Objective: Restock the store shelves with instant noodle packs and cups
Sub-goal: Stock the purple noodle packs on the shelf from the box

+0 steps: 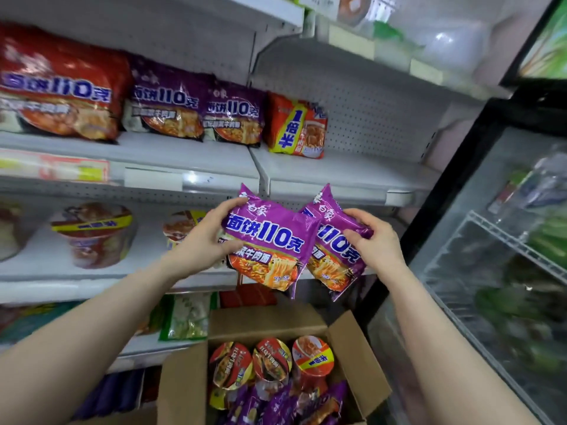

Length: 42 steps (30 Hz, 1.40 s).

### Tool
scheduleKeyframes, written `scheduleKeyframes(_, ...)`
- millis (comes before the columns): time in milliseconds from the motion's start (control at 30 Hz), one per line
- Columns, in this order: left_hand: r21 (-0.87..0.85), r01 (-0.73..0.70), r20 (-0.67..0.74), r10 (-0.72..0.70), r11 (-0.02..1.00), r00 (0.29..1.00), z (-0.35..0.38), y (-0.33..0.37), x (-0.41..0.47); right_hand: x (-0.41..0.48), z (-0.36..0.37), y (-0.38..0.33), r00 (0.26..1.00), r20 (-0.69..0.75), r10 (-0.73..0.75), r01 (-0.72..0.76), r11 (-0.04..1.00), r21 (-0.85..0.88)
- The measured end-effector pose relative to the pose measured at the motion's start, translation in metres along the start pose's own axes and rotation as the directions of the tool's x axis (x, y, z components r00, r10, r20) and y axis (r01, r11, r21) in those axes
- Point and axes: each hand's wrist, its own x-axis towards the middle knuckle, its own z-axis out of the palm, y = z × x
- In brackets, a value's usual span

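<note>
Two purple instant noodle packs are held up in front of the shelves. My left hand [204, 240] grips the left edge of the nearer purple pack [267, 240]. My right hand [372, 240] grips the right edge of the second purple pack [333, 243], which sits partly behind the first. Below them an open cardboard box [362, 363] holds three noodle cups [271, 360] and several more purple packs [276, 406]. On the upper shelf [190, 154] stand a red pack [58, 84], two purple packs [196, 108] and an orange pack [296, 128].
Bare shelf space [352, 170] lies right of the orange pack. The middle shelf carries noodle cups [95, 234]. A green-and-white bag [187, 315] lies on a lower shelf. A glass-door fridge [491, 240] with wire racks stands close on the right.
</note>
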Motion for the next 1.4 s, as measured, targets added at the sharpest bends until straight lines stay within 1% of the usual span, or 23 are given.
scheduleKeyframes(67, -0.017, -0.017, -0.026, 0.017, 1.000, 1.000, -0.015, 0.016, 0.003, 0.011, -0.002, -0.020, 0.999, -0.001, -0.033, 0.033, 0.999, 0.014)
scheduleKeyframes(167, 0.006, -0.054, -0.069, 0.054, 0.999, 0.996, -0.038, 0.040, 0.005, 0.025, -0.001, -0.048, 0.997, 0.006, -0.076, 0.075, 0.995, 0.062)
scheduleKeyframes(233, -0.015, -0.059, -0.095, 0.057, 0.998, 0.994, -0.052, 0.052, 0.005, 0.032, 0.002, -0.066, 0.995, 0.006, -0.102, 0.101, 0.990, 0.096)
scheduleKeyframes(333, -0.002, -0.067, -0.146, 0.066, 0.998, 0.987, -0.068, 0.066, 0.004, 0.042, 0.007, -0.088, 0.992, 0.001, -0.130, 0.129, 0.982, 0.137)
scheduleKeyframes(433, -0.011, -0.090, -0.186, 0.087, 0.996, 0.979, -0.083, 0.075, 0.006, 0.052, 0.013, -0.109, 0.988, -0.012, -0.156, 0.156, 0.970, 0.187)
scheduleKeyframes(500, 0.016, -0.095, -0.197, 0.096, 0.995, 0.976, -0.094, 0.079, 0.006, 0.061, 0.016, -0.123, 0.985, -0.026, -0.171, 0.173, 0.965, 0.199)
scheduleKeyframes(700, 0.060, -0.071, -0.247, 0.084, 0.996, 0.965, -0.125, 0.086, 0.007, 0.098, 0.035, -0.158, 0.969, -0.036, -0.246, 0.248, 0.946, 0.211)
scheduleKeyframes(800, 0.086, -0.048, -0.308, 0.073, 0.995, 0.948, -0.137, 0.085, 0.010, 0.120, 0.050, -0.170, 0.962, -0.022, -0.271, 0.269, 0.937, 0.222)
scheduleKeyframes(900, 0.057, -0.028, -0.373, 0.048, 0.998, 0.926, -0.149, 0.082, 0.017, 0.144, 0.065, -0.177, 0.947, -0.006, -0.321, 0.316, 0.928, 0.199)
scheduleKeyframes(1000, 0.037, -0.015, -0.437, 0.030, 0.999, 0.899, -0.160, 0.078, 0.027, 0.170, 0.079, -0.180, 0.941, 0.018, -0.338, 0.327, 0.921, 0.209)
scheduleKeyframes(1133, -0.006, -0.022, -0.476, 0.016, 1.000, 0.879, -0.173, 0.075, 0.043, 0.200, 0.098, -0.182, 0.928, 0.066, -0.367, 0.347, 0.916, 0.202)
scheduleKeyframes(1267, 0.039, -0.006, -0.506, 0.025, 0.999, 0.862, -0.182, 0.074, 0.060, 0.231, 0.117, -0.185, 0.910, 0.125, -0.395, 0.368, 0.910, 0.190)
scheduleKeyframes(1400, 0.054, 0.048, -0.557, -0.010, 0.997, 0.830, -0.187, 0.069, 0.074, 0.262, 0.135, -0.191, 0.872, 0.180, -0.454, 0.427, 0.888, 0.173)
